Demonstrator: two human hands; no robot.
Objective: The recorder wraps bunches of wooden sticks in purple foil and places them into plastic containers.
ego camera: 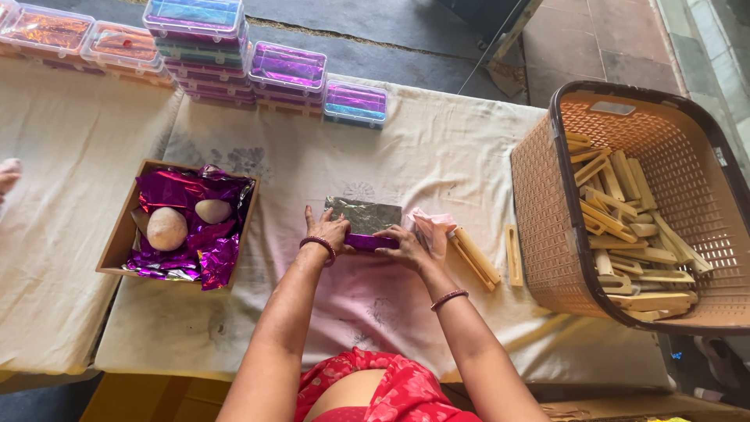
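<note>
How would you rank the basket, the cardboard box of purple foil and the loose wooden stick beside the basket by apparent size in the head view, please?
1. Basket
2. Cardboard box
3. Wooden stick

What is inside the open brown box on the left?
The box holds crumpled purple foil sheets with two smooth, rounded tan stones on top. The foil covers the box floor, so anything beneath it cannot be seen.

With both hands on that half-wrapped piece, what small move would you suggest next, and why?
Probably roll the piece forward onto the foil. Both the left hand and the right hand press its purple-covered near edge, while the foil's silver far part lies flat and unwrapped on the cloth.
</note>
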